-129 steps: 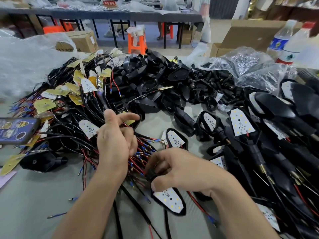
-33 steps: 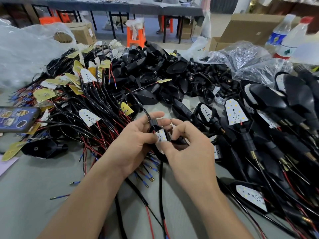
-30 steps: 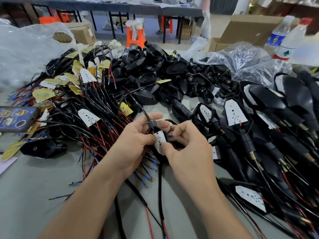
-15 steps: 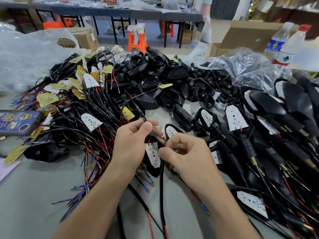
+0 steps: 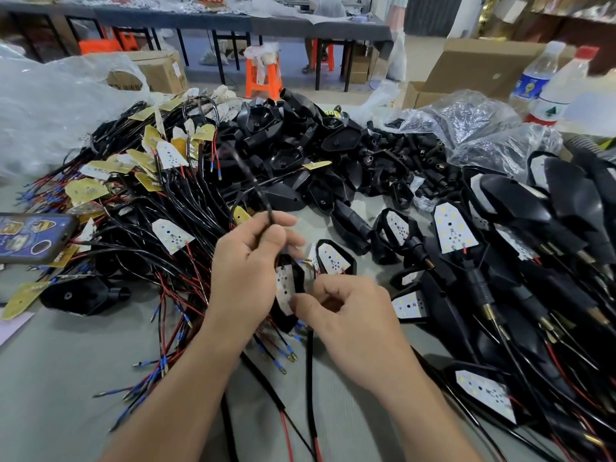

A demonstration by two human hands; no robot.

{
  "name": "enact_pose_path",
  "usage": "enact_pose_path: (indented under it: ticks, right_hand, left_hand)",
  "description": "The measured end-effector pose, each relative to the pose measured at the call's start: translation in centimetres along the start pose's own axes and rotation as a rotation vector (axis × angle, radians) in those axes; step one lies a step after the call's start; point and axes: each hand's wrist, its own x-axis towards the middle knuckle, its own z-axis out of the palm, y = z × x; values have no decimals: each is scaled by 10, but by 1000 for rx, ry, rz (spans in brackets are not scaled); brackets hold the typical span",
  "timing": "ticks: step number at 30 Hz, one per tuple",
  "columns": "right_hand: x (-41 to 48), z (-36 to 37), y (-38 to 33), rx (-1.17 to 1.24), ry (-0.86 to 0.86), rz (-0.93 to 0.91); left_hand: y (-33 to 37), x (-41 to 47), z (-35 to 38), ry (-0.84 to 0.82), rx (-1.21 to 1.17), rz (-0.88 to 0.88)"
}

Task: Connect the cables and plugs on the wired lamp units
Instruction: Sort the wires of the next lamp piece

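Wire heap (image 5: 133, 201) lay left, phone (image 5: 33, 238) on its left edge; housings (image 5: 293, 155) piled far centre; lamp pile (image 5: 533, 261) right; bottles (image 5: 550, 91) far right. Near centre, left hand (image 5: 246, 271) held cable (image 5: 263, 201), right hand (image 5: 353, 325) lamp unit (image 5: 285, 288).

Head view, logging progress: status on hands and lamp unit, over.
Left hand pinches black cable. Right hand pinches lamp unit, LED board up. Tangled wires crowd close alongside.

Centre frame, a black cable (image 5: 256, 191) above a black lamp (image 5: 288, 291) with a white face speckled black. At left, wires (image 5: 186, 208) in black, red and blue among yellow boards (image 5: 86, 191). The table (image 5: 66, 378) is grey, the stool (image 5: 263, 78) at top orange, the phone (image 5: 30, 236) at left edge blue.
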Motion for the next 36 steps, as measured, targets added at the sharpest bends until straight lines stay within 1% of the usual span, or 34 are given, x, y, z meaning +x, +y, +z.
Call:
enact_pose_path:
  ticks: [2,4,5,8,11,14,16,18,21,25,26,27,28,29,30,32,33,35,36]
  right_hand:
    - [2,0,2,59,91,-3]
    - [5,-4,3,221,195,24]
    - [6,-6,3,303,222,44]
    - [14,-11,0,440,180,95]
    - [33,-14,-8,542,107,147]
    - [66,-21,-19,773,78,229]
    - [89,-29,-28,863,109,278]
    - [108,-36,-38,892,129,291]
    - [129,-45,-49,849,131,253]
    - [142,-47,-53,811,224,217]
    - [142,-46,-52,773,243,222]
    - [142,-45,-50,701,247,230]
    - [140,-43,-47,603,232,232]
    - [137,-42,-44,492,201,222]
    - [133,-40,-41,375,160,198]
    - [123,-35,-36,125,75,121]
    - [119,-32,-34,-4,49,78]
    - [113,-28,-31,-193,48,6]
    - [111,-27,-30,-234,56,-16]
  left_hand:
    - [2,-2,1,-114,-19,-37]
    - [6,-6,0,-184,-130,-104]
    - [8,-8,0,-216,-187,-139]
    - [11,-13,0,-333,-298,-268]
    - [11,-19,8,-482,-272,-390]
    - [7,-25,17,-575,-213,-417]
    - [3,-28,19,-651,-180,-433]
    - [-1,-32,19,-721,-132,-441]
    - [-4,-34,19,-781,-100,-447]
    - [1,-31,16,-901,-258,-517]
    - [4,-30,14,-926,-259,-523]
    - [7,-28,11,-918,-206,-516]
    - [8,-26,10,-858,-129,-491]
    - [7,-22,8,-738,-71,-464]
    - [7,-18,7,-580,-57,-447]
    - [7,-5,6,-276,-126,-422]
    - [7,1,6,-178,-168,-410]
    - [5,15,8,-75,-187,-381]
    - [4,20,12,-42,-172,-376]
